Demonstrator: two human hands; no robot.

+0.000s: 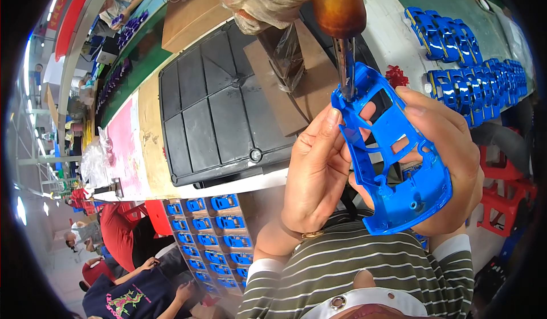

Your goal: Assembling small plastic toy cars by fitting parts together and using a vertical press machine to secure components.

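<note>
A hollow blue plastic toy car body is held in front of me, its open underside toward me. My left hand pinches its left edge near the far end, thumb on the rim. Round the right side wraps my right hand, its fingers along the outer edge. Down into the far end of the body reaches the metal shaft of a tool with a glossy amber, rounded housing. Its tip is at or very near the plastic; exact contact cannot be made out.
A black ribbed plastic panel lies on the table, with a brown board and a tape-wrapped post over it. Blue car bodies stand in rows at right and in a tray at lower left. Red stools and other people are around.
</note>
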